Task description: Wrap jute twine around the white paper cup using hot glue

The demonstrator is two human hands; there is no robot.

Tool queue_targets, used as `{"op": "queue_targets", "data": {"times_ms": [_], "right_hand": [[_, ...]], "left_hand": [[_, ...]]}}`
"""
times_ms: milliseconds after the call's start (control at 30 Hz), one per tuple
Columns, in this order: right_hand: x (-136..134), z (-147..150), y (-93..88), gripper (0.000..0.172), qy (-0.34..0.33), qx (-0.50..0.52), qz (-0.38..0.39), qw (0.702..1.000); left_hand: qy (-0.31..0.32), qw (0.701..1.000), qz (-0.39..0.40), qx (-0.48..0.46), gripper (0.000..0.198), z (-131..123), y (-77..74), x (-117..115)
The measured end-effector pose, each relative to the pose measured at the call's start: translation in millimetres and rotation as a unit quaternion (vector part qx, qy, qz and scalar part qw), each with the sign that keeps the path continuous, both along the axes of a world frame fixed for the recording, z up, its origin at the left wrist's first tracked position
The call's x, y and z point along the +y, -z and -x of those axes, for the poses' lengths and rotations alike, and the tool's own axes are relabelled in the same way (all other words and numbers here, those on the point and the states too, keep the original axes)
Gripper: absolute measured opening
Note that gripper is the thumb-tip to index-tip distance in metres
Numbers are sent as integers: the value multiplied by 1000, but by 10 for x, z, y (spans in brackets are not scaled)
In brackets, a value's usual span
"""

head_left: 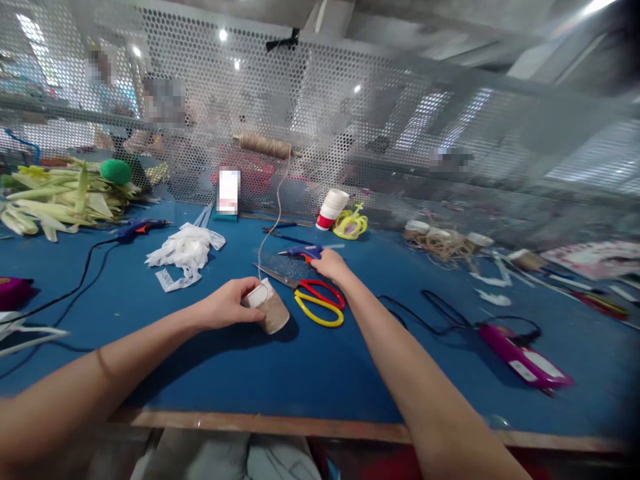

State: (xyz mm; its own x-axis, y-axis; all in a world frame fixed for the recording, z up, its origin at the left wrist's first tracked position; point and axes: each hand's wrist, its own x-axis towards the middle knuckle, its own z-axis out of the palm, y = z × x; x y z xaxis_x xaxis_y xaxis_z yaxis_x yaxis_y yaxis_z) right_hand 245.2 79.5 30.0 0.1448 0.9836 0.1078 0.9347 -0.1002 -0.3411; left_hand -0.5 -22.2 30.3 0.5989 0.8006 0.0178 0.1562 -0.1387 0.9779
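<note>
My left hand [225,305] grips a small cup [275,316], tilted on its side, its wall partly covered with brown twine. A strand of twine [279,203] runs from the cup up to a twine spool [265,145] mounted at the mesh panel. Farther forward, my right hand [332,264] is closed around a blue hot glue gun [306,251], whose nozzle points left; the handle is mostly hidden by the fingers. Between the hands lie scissors [320,301] with one red and one yellow handle loop, blades toward the cup.
Crumpled white strips [185,250] and a second glue gun [137,229] lie left, near corn husks [65,193]. Stacked cups [333,208] and a yellow crown-like piece [351,223] stand at the back. A purple power strip [523,357] with black cable sits right.
</note>
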Motion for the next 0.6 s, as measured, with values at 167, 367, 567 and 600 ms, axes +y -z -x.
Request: {"op": "queue_targets", "data": {"times_ms": [167, 367, 567, 600], "right_hand": [[-438, 59, -285, 25, -34, 142, -44, 988], [-1095, 316, -391, 20, -134, 337, -15, 932], [-1213, 443, -150, 19, -166, 210, -83, 960], [-1214, 445, -123, 18, -182, 193, -96, 959]], "left_hand": [[-61, 996, -53, -26, 26, -20, 29, 33], [-119, 990, -74, 0, 23, 1, 142, 104], [-162, 982, -98, 18, 24, 20, 221, 178], [-162, 981, -101, 25, 23, 19, 216, 177]]}}
